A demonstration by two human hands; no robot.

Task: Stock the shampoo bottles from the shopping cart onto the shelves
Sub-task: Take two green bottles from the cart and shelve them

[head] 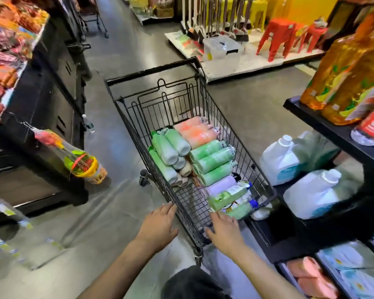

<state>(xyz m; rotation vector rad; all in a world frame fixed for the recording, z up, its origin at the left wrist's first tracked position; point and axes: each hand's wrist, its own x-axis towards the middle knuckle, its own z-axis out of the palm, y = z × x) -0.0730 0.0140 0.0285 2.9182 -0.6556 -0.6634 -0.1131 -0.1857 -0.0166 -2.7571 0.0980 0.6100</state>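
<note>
Fingers (167, 209) of the left hand (160, 223) lie straight and together, tips touching the near rim of the shopping cart (181, 203). The right hand (224, 230) reaches over the same rim, fingers spread; whether they touch the wire is hard to tell through the blur. Both forearms stretch forward and down. The shampoo bottles (212, 160) lie on their sides in the cart, green, orange and lilac, beside the shelves (333, 130) on the right.
</note>
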